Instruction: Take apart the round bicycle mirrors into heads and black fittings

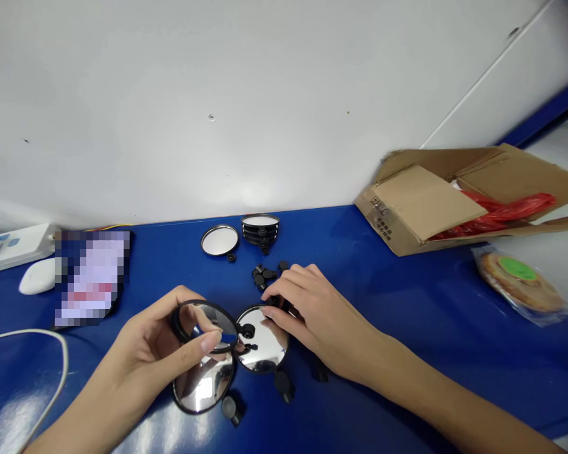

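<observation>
My left hand [156,347] is closed on a round black-rimmed mirror [208,325], thumb on its face, with a small black knob at the rim's right. Below the held mirror lie two more round mirrors, one nearer me [203,384] and one to the right [262,340], on the blue table. My right hand [307,309] pinches a small black plastic fitting [273,301] between thumb and fingertips, just above the right mirror's edge. Its fingers partly hide that piece. Several similar black fittings [264,275] sit beyond the fingertips; others [231,410] lie nearer me.
At the back stand a single mirror [220,241] and a stack of mirrors [260,228]. An open cardboard box [407,208] holding red plastic is at right, beside a wrapped round pastry [520,280]. Left are a blurred-out phone [94,277], a white mouse [40,276] and a white cable [65,353].
</observation>
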`<action>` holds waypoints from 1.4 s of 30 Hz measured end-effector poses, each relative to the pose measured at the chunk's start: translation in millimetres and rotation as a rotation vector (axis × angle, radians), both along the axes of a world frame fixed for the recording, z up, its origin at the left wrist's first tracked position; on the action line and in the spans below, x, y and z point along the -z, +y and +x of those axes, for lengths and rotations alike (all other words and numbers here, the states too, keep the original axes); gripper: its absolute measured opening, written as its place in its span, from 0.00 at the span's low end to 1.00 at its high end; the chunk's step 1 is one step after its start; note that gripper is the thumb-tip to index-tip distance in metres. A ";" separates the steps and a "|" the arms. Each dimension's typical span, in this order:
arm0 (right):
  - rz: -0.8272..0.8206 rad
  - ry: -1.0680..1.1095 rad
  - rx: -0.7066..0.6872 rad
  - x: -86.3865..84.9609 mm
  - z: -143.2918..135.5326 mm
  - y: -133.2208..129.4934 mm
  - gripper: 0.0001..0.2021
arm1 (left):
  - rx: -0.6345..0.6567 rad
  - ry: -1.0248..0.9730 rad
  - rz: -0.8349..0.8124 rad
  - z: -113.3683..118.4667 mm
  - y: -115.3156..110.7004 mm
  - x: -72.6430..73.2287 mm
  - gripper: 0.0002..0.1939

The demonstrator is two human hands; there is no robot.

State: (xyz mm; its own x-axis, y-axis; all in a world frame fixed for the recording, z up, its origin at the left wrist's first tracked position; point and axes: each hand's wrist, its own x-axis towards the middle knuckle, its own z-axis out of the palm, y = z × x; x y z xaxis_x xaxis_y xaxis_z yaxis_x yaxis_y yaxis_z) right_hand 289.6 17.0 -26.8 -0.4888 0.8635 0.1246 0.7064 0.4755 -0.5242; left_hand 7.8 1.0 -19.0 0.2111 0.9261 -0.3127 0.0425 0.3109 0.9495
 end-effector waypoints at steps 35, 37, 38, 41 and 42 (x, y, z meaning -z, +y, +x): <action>0.014 -0.043 -0.005 -0.6 -0.1 -1.0 0.08 | 0.016 0.085 0.036 3.0 -1.3 -3.1 0.18; 0.010 -0.042 -0.006 -0.7 -0.3 -0.6 0.07 | 0.019 0.081 0.031 2.8 -1.5 -2.7 0.18; 0.009 -0.041 -0.007 -0.7 -0.4 -0.4 0.07 | 0.022 0.080 0.028 2.6 -1.6 -2.5 0.18; 0.009 -0.036 -0.010 -0.8 -0.9 0.1 0.07 | 0.027 0.080 0.029 2.1 -1.8 -2.5 0.18; 0.009 -0.036 -0.012 -0.9 -1.0 0.1 0.07 | 0.027 0.079 0.028 2.0 -1.9 -2.6 0.18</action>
State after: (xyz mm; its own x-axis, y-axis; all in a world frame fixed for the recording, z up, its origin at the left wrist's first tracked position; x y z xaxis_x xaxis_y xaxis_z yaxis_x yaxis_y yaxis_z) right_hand 288.6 17.0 -25.9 -0.5030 0.8566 0.1148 0.7192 0.4885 -0.4941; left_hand 9.9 -0.8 -16.4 0.2113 0.9290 -0.3037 0.1256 0.2824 0.9510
